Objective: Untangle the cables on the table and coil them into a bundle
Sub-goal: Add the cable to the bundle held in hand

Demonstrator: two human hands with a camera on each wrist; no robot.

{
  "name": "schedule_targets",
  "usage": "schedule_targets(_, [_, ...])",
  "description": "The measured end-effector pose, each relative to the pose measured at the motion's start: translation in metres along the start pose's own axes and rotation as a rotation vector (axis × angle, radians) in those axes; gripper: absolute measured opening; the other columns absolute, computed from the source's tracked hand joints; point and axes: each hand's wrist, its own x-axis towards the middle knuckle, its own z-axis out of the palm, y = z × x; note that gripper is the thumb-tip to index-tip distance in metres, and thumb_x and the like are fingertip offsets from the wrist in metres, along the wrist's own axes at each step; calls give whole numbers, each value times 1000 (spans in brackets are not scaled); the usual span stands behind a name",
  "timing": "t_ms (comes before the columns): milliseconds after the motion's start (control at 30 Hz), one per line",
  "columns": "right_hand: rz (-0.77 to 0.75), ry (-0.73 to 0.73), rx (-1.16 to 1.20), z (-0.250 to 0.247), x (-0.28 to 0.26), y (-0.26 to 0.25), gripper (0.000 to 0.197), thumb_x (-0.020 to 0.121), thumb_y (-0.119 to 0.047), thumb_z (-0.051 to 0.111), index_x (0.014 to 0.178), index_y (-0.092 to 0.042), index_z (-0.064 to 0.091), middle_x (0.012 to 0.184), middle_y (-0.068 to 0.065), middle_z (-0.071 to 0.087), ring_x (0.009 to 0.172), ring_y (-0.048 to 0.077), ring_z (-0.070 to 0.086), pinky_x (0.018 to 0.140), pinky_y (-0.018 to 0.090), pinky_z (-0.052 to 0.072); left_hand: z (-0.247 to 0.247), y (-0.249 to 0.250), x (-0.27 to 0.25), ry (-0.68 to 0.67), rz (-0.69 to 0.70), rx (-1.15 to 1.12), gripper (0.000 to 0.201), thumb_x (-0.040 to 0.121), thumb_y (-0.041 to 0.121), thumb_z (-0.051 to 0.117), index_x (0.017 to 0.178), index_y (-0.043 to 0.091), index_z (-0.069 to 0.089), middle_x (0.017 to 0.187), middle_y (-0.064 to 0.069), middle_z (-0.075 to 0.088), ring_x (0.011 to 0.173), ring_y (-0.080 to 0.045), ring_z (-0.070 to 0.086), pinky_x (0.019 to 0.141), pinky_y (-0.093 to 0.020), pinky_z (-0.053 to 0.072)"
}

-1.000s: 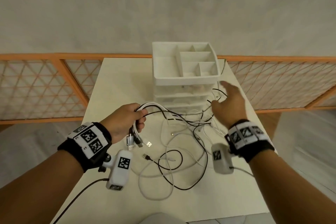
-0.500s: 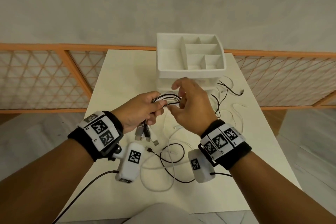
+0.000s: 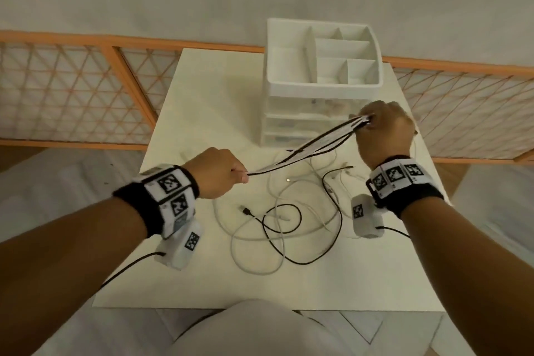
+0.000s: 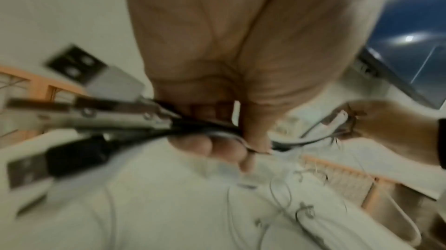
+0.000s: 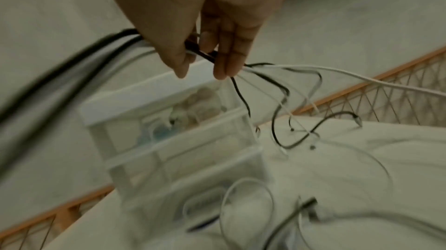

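Several black and white cables stretch taut between my two hands above the table. My left hand grips them near their USB plugs, which stick out past my fist in the left wrist view. My right hand pinches the same strands between thumb and fingers, up by the drawer unit. The loose ends hang down from that hand to the table. More cable loops lie tangled on the table between my wrists.
A white drawer unit with a divided tray on top stands at the back of the white table. An orange lattice railing runs behind the table. The table's front edge lies just before my lap.
My hands were close together on the cables; now they have drawn apart, the right sliding up and right along the strands, the left moving left, so the cables are pulled straight.
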Motion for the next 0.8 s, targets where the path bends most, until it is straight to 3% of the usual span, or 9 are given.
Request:
schedule_targets(67, [46, -213, 83, 14, -17, -2, 47, 80, -12, 77, 125, -16, 64, 102, 4, 62, 78, 22, 60, 75, 32, 51, 19, -8, 13, 88, -78, -15, 26, 102, 21, 52, 93, 13, 75, 98, -12, 73, 80, -25, 62, 64, -25, 37])
schedule_targets(133, [114, -436, 73, 24, -46, -1, 64, 82, -15, 77, 140, -23, 50, 110, -1, 59, 84, 20, 62, 82, 33, 53, 28, -16, 19, 164, -114, -123, 26, 100, 18, 54, 84, 10, 73, 99, -15, 73, 81, -28, 61, 64, -24, 38])
schedule_targets(200, [8, -502, 43, 33, -82, 2, 42, 82, -20, 72, 123, -25, 62, 102, -1, 66, 81, 21, 63, 81, 39, 56, 28, -19, 18, 210, -123, -218, 26, 101, 18, 54, 91, 6, 75, 97, -16, 72, 73, -20, 54, 54, -13, 33])
schedule_targets(267, [-111, -705, -9, 39, -119, 1, 15, 79, -31, 63, 92, -28, 71, 85, -8, 67, 76, 19, 62, 75, 39, 56, 26, -18, 16, 215, -133, -248, 26, 101, 21, 52, 101, 13, 76, 92, -7, 69, 81, -21, 56, 52, -9, 31])
schedule_targets(333, [-160, -1046, -130, 46, -151, -1, 20, 75, -40, 59, 86, -28, 71, 87, -10, 68, 83, 19, 64, 76, 34, 55, 24, -16, 16, 176, -152, -251, 26, 101, 24, 49, 102, 19, 75, 93, -2, 70, 80, -20, 57, 55, -15, 36])
schedule_targets(400, [-186, -1224, -255, 50, -172, -2, 21, 74, -43, 64, 89, -29, 68, 98, -8, 65, 90, 21, 63, 75, 29, 48, 25, -14, 18, 126, -154, -228, 24, 101, 27, 50, 96, 21, 72, 86, -1, 68, 73, -17, 55, 56, -22, 37])
schedule_targets(533, [-210, -1195, -323, 58, -180, -5, 9, 77, -31, 60, 82, -24, 61, 98, -3, 62, 84, 24, 57, 68, 28, 40, 28, -5, 20, 143, -187, -233, 35, 98, 39, 55, 70, 20, 50, 66, 2, 50, 62, -17, 47, 53, -29, 30])
schedule_targets(700, [-227, -1168, -352, 58, -170, -8, 12, 77, -34, 60, 80, -22, 60, 89, 1, 67, 82, 27, 62, 70, 31, 49, 27, 7, 22, 178, -175, -385, 46, 99, 45, 50, 66, 16, 38, 63, 1, 41, 55, -17, 37, 52, -31, 26])
schedule_targets(800, [-224, -1190, -343, 50, -164, -6, 20, 77, -39, 64, 90, -25, 62, 95, 0, 67, 88, 26, 63, 76, 32, 50, 25, 9, 21, 189, -152, -502, 45, 98, 44, 52, 67, 16, 37, 60, 1, 39, 52, -17, 34, 51, -30, 26])
